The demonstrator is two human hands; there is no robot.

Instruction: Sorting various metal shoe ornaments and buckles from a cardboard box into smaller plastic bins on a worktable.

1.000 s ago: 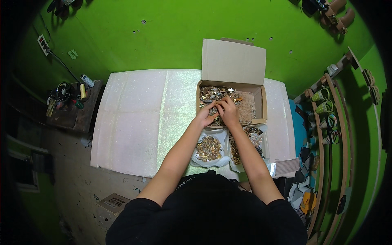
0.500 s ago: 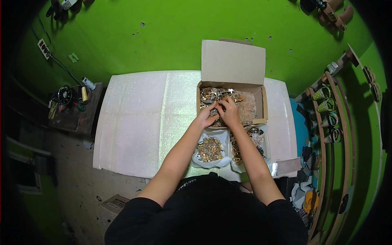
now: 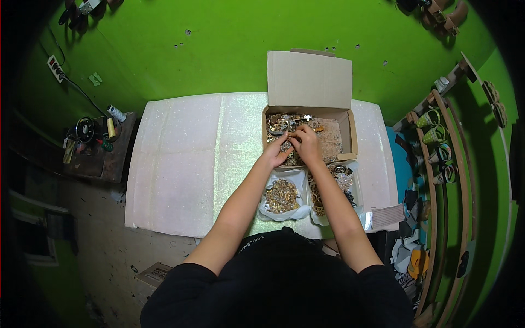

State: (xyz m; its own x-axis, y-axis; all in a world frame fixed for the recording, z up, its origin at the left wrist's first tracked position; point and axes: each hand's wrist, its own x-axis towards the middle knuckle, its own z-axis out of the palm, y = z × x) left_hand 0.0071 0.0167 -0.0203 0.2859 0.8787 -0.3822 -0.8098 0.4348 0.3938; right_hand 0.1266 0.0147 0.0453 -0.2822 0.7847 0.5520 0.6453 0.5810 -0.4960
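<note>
Both of my hands are over the left part of an open cardboard box (image 3: 354,134), where small gold and silver metal pieces (image 3: 280,121) lie heaped. My left hand (image 3: 276,150) is cupped and partly closed, palm turned inward. Its fingertips meet those of my right hand (image 3: 307,145), which is closed in a pinch. Whatever is between the fingers is too small to make out. Nearer me stands a tray (image 3: 303,210) lined with white plastic, holding gold and silver fittings (image 3: 281,195). Beside it, partly under my right forearm, another tray (image 3: 356,186) holds rings and darker pieces.
A shiny white cover (image 3: 180,164) lies over the table. The box's raised lid (image 3: 310,79) stands against the green wall. On the right is a wooden rack (image 3: 429,164) with sandals (image 3: 435,134); on the left, a small stand (image 3: 104,158) carries thread spools (image 3: 112,127).
My hands stay together over the box, with small finger movements. The whole view has shifted slightly.
</note>
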